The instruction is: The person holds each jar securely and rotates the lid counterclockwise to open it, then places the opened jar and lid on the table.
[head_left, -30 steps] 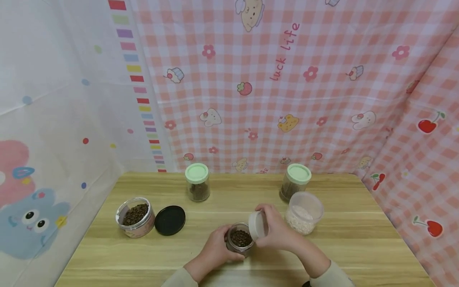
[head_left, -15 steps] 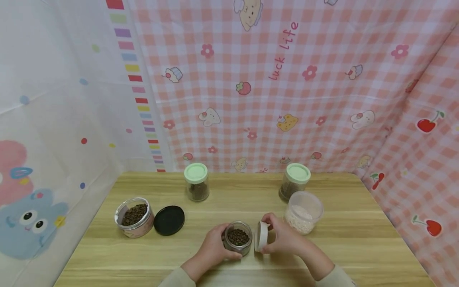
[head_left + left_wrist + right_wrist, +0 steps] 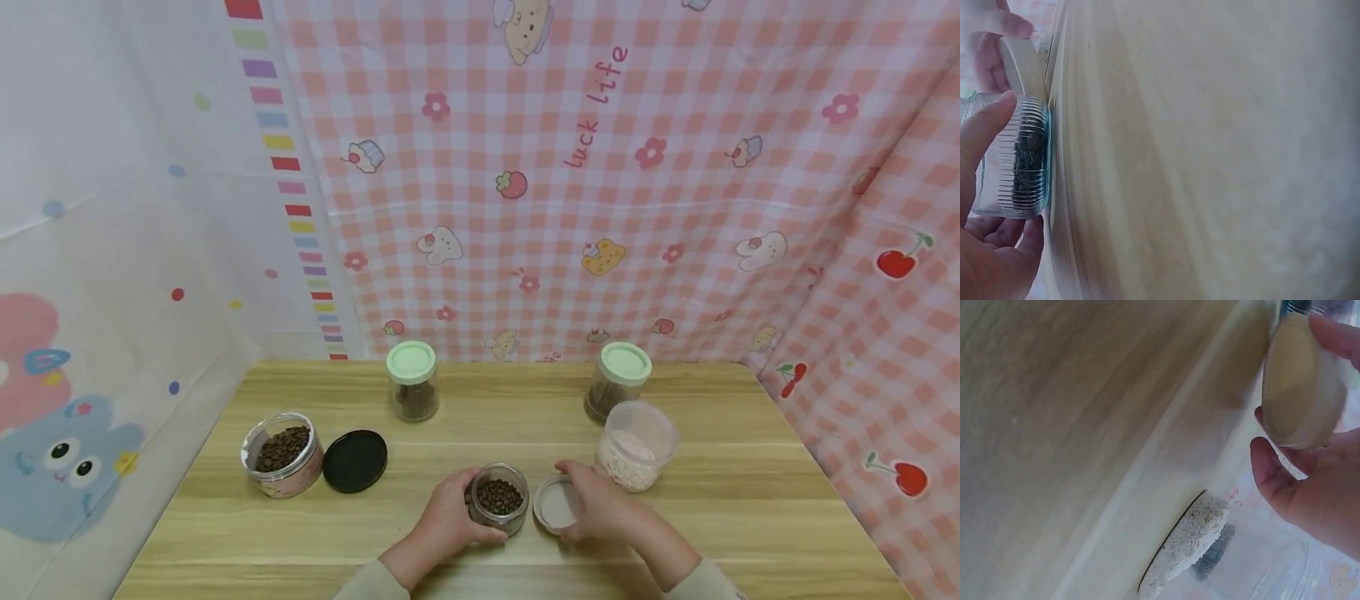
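My left hand (image 3: 448, 518) grips a clear ribbed jar (image 3: 512, 525) standing on the table, thumb on the near side and fingers round the far side. Dark brown pieces like coffee beans show through its uncovered mouth; in the left wrist view the jar (image 3: 1004, 147) is partly filled. Just right of it, my right hand (image 3: 603, 505) pinches a pale jar lid (image 3: 556, 505) by its edge between thumb and fingers. The lid's hollow side faces up, low over the table. From the right wrist view, the lid's flat outer face (image 3: 1291, 381) shows.
Behind the right hand stands a clear tub (image 3: 643, 433) of white flakes. Two jars with green lids, one left (image 3: 412, 392) and one right (image 3: 618, 383), stand at the back. An uncovered tub (image 3: 292, 479) of brown pieces and a black lid (image 3: 355, 461) lie left.
My right hand has moved the pale lid off to the right of the jar, lowered it and turned its hollow side up. The left hand keeps its grip on the jar.
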